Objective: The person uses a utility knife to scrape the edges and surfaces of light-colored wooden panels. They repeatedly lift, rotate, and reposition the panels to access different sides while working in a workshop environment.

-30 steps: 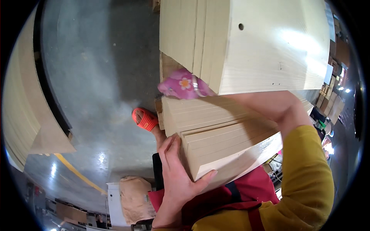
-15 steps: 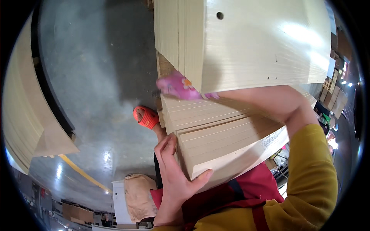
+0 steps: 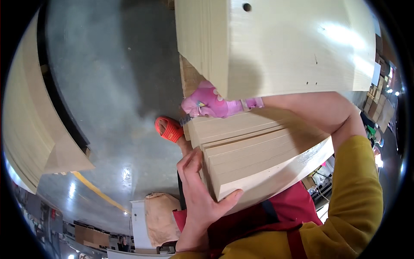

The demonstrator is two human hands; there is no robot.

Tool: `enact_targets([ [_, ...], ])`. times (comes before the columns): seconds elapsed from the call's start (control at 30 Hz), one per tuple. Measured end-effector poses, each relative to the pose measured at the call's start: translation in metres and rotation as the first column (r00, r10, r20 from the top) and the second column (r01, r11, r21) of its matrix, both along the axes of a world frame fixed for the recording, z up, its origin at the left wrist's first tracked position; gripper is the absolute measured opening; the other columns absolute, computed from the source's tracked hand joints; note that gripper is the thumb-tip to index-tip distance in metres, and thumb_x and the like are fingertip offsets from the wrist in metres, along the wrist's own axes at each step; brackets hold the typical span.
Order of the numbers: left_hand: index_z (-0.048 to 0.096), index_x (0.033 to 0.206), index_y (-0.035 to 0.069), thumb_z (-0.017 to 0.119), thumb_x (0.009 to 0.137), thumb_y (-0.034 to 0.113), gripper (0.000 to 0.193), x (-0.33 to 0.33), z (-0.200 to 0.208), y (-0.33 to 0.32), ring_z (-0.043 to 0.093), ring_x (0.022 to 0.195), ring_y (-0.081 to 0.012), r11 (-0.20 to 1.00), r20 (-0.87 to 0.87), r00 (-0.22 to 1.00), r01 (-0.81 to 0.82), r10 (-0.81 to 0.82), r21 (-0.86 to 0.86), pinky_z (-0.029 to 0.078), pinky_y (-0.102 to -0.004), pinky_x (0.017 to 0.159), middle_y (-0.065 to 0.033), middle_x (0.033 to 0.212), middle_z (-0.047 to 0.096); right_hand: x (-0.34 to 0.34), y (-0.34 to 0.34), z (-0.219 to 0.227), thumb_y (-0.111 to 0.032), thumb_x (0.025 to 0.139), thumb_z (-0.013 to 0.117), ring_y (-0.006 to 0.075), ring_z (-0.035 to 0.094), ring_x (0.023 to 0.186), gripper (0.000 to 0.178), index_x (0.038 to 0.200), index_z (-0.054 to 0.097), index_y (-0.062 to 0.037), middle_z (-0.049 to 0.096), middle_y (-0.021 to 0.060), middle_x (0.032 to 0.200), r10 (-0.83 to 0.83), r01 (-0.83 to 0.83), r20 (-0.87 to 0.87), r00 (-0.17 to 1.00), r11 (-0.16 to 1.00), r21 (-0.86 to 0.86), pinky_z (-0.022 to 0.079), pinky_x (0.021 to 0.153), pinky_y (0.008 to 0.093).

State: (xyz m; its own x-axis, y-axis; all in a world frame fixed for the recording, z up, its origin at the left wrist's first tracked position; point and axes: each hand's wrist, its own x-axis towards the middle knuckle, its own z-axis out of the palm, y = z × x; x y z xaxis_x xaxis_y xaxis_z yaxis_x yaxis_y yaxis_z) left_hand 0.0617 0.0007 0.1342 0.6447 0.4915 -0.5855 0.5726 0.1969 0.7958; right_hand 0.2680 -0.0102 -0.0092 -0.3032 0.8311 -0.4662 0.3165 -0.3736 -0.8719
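A stack of pale wooden boards stands on edge, leaning close in front of me. My left hand grips its near left corner, thumb on the front board and fingers bent round the left side. My right arm reaches across from the right, over the boards' top edges. A pink floral glove or cloth covering hides my right hand, which is bent at the stack's far left end. A small dark bit of something shows beneath it, too small to name. Its fingers cannot be made out.
Beyond my right arm stands a larger stack of pale boards, its front board holed near the top. More boards stand at far left. An orange sandal is on the grey floor. A brown paper sack stands beside my left forearm.
My covered right hand has shifted slightly right and toward me along the board edges. My left hand keeps its grip on the corner. The whole view has shifted a little.
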Motion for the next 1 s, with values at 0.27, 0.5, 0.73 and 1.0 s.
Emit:
enact_targets([
  [0.27, 0.033, 0.133, -0.004, 0.08, 0.06, 0.038, 0.097, -0.001, -0.003, -0.001, 0.041, 0.115, -0.0359, 1.0, 0.005, 1.0, 0.005, -0.005, 0.0, 0.039, -0.0423, 0.095, -0.0218, 0.125, 0.038, 0.004, 0.019, 0.003, -0.015, 0.084, 0.057, 0.022, 0.05, 0.057, 0.007, 0.085, 0.054, -0.008, 0.049, 0.0065, 0.063, 0.034, -0.079, -0.15, 0.988, 0.949, -0.305, 0.039, 0.055, 0.0337],
  [0.5, 0.035, 0.129, -0.003, 0.082, 0.059, 0.036, 0.093, 0.001, -0.003, -0.001, 0.043, 0.112, -0.0354, 0.999, 0.045, 0.998, -0.034, 0.035, -0.017, 0.039, -0.0423, 0.093, -0.0213, 0.124, 0.039, 0.0, 0.009, 0.004, -0.014, 0.083, 0.059, 0.0267, 0.056, 0.062, 0.009, 0.086, 0.058, -0.0067, 0.058, 0.0099, 0.07, 0.102, -0.174, 0.308, 0.946, 0.961, 0.217, 0.042, 0.056, 0.0373],
  [0.73, 0.039, 0.112, 0.002, 0.081, 0.058, 0.045, 0.081, -0.01, -0.001, -0.014, 0.043, 0.104, -0.0279, 0.983, 0.023, 0.995, -0.101, 0.099, 0.153, 0.037, -0.0412, 0.09, -0.0154, 0.116, 0.037, 0.002, 0.002, 0.018, -0.009, 0.086, 0.054, 0.0314, 0.061, 0.073, 0.007, 0.092, 0.056, -0.0056, 0.061, 0.0129, 0.076, 0.117, -0.131, 0.292, 0.949, 0.991, 0.029, 0.045, 0.063, 0.0408],
  [1.0, 0.022, 0.137, 0.008, 0.079, 0.057, 0.058, 0.11, -0.005, 0.002, -0.013, 0.02, 0.136, -0.0358, 0.927, -0.01, 0.995, -0.087, 0.097, 0.365, 0.02, -0.0521, 0.107, -0.0215, 0.146, 0.019, 0.012, -0.009, 0.041, -0.014, 0.087, 0.053, 0.0295, 0.058, 0.071, 0.008, 0.089, 0.057, -0.007, 0.058, 0.0129, 0.073, 0.046, -0.055, 0.165, 0.985, 0.997, 0.055, 0.043, 0.063, 0.0399],
])
